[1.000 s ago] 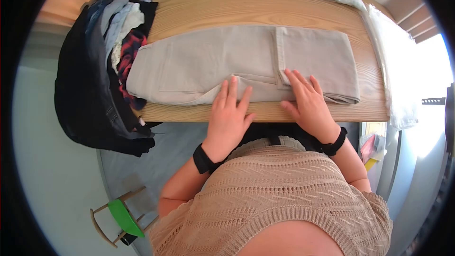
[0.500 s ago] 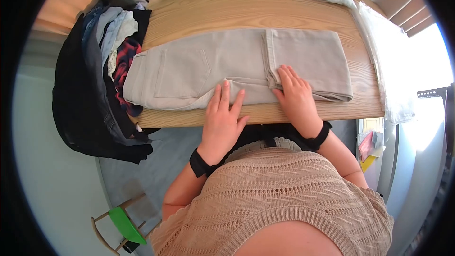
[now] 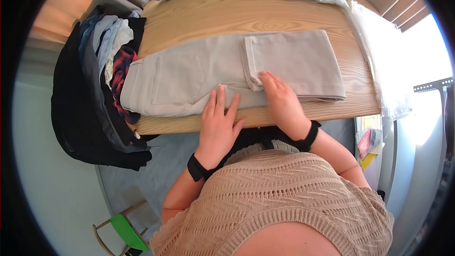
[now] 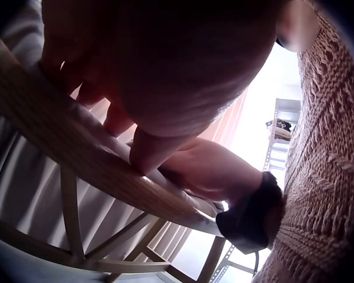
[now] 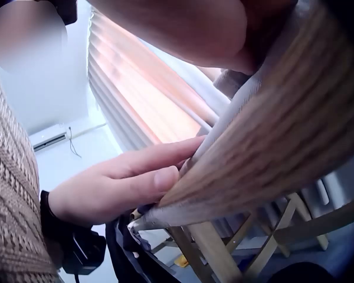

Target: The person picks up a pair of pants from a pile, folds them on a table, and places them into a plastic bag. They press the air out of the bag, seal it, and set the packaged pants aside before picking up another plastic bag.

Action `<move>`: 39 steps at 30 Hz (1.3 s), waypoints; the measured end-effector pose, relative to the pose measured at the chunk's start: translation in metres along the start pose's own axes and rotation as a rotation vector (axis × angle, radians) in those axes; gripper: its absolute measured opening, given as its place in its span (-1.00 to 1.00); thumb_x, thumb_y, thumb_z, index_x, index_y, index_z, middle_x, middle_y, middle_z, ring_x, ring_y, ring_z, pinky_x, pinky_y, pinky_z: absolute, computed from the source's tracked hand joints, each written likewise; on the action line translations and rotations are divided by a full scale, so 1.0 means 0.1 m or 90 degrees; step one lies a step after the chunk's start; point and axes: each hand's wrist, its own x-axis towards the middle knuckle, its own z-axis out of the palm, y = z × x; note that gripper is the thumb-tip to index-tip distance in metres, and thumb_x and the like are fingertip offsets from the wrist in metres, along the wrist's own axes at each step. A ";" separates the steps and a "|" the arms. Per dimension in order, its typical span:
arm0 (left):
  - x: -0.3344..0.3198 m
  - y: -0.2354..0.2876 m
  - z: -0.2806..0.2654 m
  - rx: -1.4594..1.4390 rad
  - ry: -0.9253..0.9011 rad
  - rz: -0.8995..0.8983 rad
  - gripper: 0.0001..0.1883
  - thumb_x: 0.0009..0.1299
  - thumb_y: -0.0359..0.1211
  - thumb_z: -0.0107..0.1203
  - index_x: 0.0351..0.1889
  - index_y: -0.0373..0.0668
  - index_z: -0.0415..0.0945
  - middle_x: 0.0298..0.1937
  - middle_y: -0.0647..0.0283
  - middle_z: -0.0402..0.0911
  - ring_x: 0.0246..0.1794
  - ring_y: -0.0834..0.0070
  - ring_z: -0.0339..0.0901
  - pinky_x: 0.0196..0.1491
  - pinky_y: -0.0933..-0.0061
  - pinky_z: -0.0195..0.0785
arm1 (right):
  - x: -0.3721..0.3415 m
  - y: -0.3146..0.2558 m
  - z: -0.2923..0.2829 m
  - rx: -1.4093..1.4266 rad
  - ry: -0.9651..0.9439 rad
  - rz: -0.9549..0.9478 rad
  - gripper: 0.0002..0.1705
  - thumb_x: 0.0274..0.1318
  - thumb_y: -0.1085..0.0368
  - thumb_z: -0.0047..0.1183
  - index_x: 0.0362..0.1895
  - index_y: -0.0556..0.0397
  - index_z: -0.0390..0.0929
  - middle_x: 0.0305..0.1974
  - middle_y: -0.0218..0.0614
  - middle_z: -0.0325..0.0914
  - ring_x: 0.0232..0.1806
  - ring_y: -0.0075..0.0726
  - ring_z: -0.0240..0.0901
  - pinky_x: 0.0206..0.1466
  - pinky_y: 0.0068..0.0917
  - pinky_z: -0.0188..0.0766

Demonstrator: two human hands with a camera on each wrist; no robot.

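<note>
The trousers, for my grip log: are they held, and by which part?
Cannot be told: the left hand rests on the trousers, holding nothing; the right hand touches the hem, perhaps pinching it.

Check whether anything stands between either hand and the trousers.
Nothing visible does. In the head view, the fingers of the left hand and right hand rest directly on the trousers. The clothes pile lies by the waistband end, away from both hands.
</note>
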 end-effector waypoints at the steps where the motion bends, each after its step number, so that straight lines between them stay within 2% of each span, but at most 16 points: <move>1: 0.00 0.00 0.00 -0.001 0.001 0.003 -0.37 0.23 -0.25 0.17 0.27 -0.16 0.26 0.36 -0.20 0.04 0.32 -0.16 0.08 0.26 0.06 0.07 | -0.01 0.01 0.03 -0.002 0.002 0.001 -0.61 -0.02 0.54 -0.21 -0.01 0.26 0.31 0.04 0.02 0.41 0.18 0.05 0.29 0.23 -0.21 0.20; 7: 0.01 0.02 -0.02 -0.003 -0.003 0.007 -0.38 0.23 -0.26 0.16 0.27 -0.16 0.26 0.36 -0.21 0.04 0.32 -0.16 0.05 0.27 0.07 0.06 | 0.03 -0.07 0.01 0.015 -0.005 -0.004 -0.57 -0.01 0.50 -0.20 0.03 0.28 0.27 0.11 0.02 0.35 0.23 0.03 0.22 0.27 -0.16 0.15; 11: 0.01 0.03 -0.01 -0.003 -0.016 -0.006 -0.39 0.25 -0.26 0.14 0.27 -0.15 0.26 0.37 -0.19 0.02 0.34 -0.14 0.04 0.28 0.07 0.05 | -0.06 -0.06 0.04 -0.078 -0.046 -0.016 -0.48 0.03 0.42 -0.12 0.14 0.27 0.22 0.26 0.01 0.18 0.34 -0.06 0.07 0.31 -0.07 0.05; 13: 0.01 0.01 -0.01 0.003 -0.011 -0.003 -0.39 0.25 -0.26 0.14 0.28 -0.15 0.25 0.38 -0.18 0.02 0.34 -0.12 0.04 0.28 0.07 0.05 | -0.08 -0.01 -0.18 0.010 -0.080 -0.026 -0.43 0.09 0.33 -0.06 0.22 0.19 0.18 0.29 -0.06 0.16 0.34 -0.06 0.06 0.32 0.01 0.01; 14: 0.00 0.01 -0.01 -0.001 -0.014 -0.003 -0.39 0.25 -0.26 0.14 0.28 -0.15 0.25 0.39 -0.17 0.01 0.35 -0.12 0.04 0.28 0.07 0.05 | -0.04 0.07 -0.39 -0.064 -0.073 -0.031 -0.40 0.13 0.26 -0.02 0.26 0.09 0.19 0.31 -0.17 0.16 0.35 -0.08 0.05 0.31 0.07 -0.01; 18: -0.01 -0.01 0.00 -0.003 -0.008 0.005 -0.39 0.25 -0.25 0.14 0.28 -0.15 0.25 0.40 -0.15 0.00 0.35 -0.11 0.04 0.28 0.07 0.04 | -0.14 0.57 -0.97 -0.301 -0.091 0.108 -0.46 0.25 0.13 -0.16 0.32 -0.22 0.16 0.36 -0.25 0.08 0.42 -0.09 -0.09 0.37 0.05 -0.15; 21: 0.00 0.00 -0.01 0.004 -0.010 0.006 -0.39 0.26 -0.24 0.13 0.27 -0.15 0.26 0.39 -0.15 0.00 0.34 -0.11 0.05 0.28 0.08 0.05 | -0.35 0.95 -0.91 -0.223 -0.217 0.202 -0.43 0.28 -0.01 -0.22 0.35 -0.25 0.12 0.40 -0.22 -0.01 0.45 -0.09 -0.17 0.41 0.02 -0.23; 24: -0.02 -0.01 -0.01 -0.003 -0.006 0.007 -0.39 0.26 -0.24 0.13 0.27 -0.16 0.26 0.39 -0.15 0.01 0.34 -0.12 0.05 0.28 0.08 0.05 | -0.41 0.88 -0.89 -0.283 -0.196 0.203 -0.42 0.26 -0.02 -0.20 0.32 -0.16 0.16 0.37 -0.16 0.03 0.43 -0.09 -0.11 0.40 0.03 -0.21; 27: -0.02 -0.01 0.00 0.004 -0.007 0.002 -0.39 0.25 -0.25 0.14 0.28 -0.16 0.25 0.39 -0.15 0.01 0.34 -0.13 0.05 0.28 0.09 0.05 | -0.28 0.54 -0.72 -0.290 -0.119 0.159 -0.42 0.24 0.01 -0.16 0.28 -0.04 0.21 0.33 -0.13 0.11 0.39 -0.09 -0.03 0.38 0.03 -0.17; 28: -0.02 0.01 -0.01 0.010 -0.008 -0.009 -0.39 0.25 -0.25 0.14 0.28 -0.16 0.25 0.39 -0.15 0.01 0.34 -0.13 0.05 0.28 0.09 0.05 | -0.23 0.33 -0.67 -0.238 -0.114 0.079 -0.42 0.20 0.05 -0.10 0.26 0.02 0.23 0.29 -0.14 0.19 0.36 -0.11 0.04 0.36 0.03 -0.13; 31: -0.03 -0.04 -0.05 -0.001 0.000 -0.014 -0.41 0.23 -0.28 0.15 0.24 -0.18 0.30 0.38 -0.14 0.05 0.33 -0.11 0.07 0.27 0.10 0.07 | -0.16 -0.06 -0.33 -0.036 -0.159 -0.053 -0.39 0.13 0.11 -0.01 0.27 -0.07 0.22 0.30 -0.26 0.19 0.32 -0.20 0.10 0.34 0.02 -0.08; 33: -0.07 -0.15 -0.11 -0.131 0.006 0.050 -0.54 0.28 -0.31 0.12 0.14 -0.21 0.40 0.34 -0.09 0.15 0.29 0.00 0.19 0.23 0.17 0.14 | -0.20 -0.11 -0.17 -0.081 -0.143 -0.060 -0.36 0.11 0.11 0.02 0.29 -0.09 0.20 0.30 -0.31 0.19 0.33 -0.23 0.10 0.33 0.02 -0.07; 35: -0.29 -0.47 -0.25 -0.386 0.091 -0.119 -0.63 0.33 -0.30 0.08 0.06 -0.24 0.44 0.21 -0.03 0.32 0.18 0.15 0.32 0.18 0.24 0.21 | -0.18 -0.14 -0.10 -0.127 -0.124 -0.074 -0.33 0.08 0.12 0.04 0.30 -0.12 0.19 0.31 -0.35 0.19 0.33 -0.26 0.10 0.32 0.02 -0.06; 37: -0.55 -0.75 -0.30 -0.524 0.370 -0.423 -0.69 0.43 -0.28 -0.02 0.03 -0.28 0.42 0.07 0.07 0.44 0.10 0.34 0.38 0.16 0.34 0.22 | -0.18 -0.15 -0.10 -0.163 -0.130 -0.061 -0.30 0.05 0.11 0.06 0.31 -0.15 0.17 0.31 -0.38 0.19 0.32 -0.29 0.10 0.31 0.01 -0.05; 38: -0.61 -0.86 -0.31 -0.514 0.376 -0.425 -0.69 0.43 -0.28 -0.02 0.03 -0.28 0.42 0.07 0.07 0.44 0.10 0.34 0.38 0.16 0.34 0.22 | -0.18 -0.14 -0.10 -0.167 -0.129 -0.060 -0.30 0.05 0.11 0.06 0.31 -0.16 0.17 0.31 -0.39 0.19 0.32 -0.29 0.10 0.31 0.01 -0.05; 39: -0.64 -0.96 -0.32 -0.640 0.511 -0.473 -0.68 0.44 -0.27 -0.05 0.04 -0.29 0.38 0.03 0.12 0.45 0.08 0.39 0.38 0.16 0.35 0.23 | -0.17 -0.14 -0.10 -0.163 -0.125 -0.066 -0.30 0.05 0.11 0.06 0.31 -0.16 0.17 0.31 -0.39 0.19 0.32 -0.29 0.10 0.31 0.01 -0.05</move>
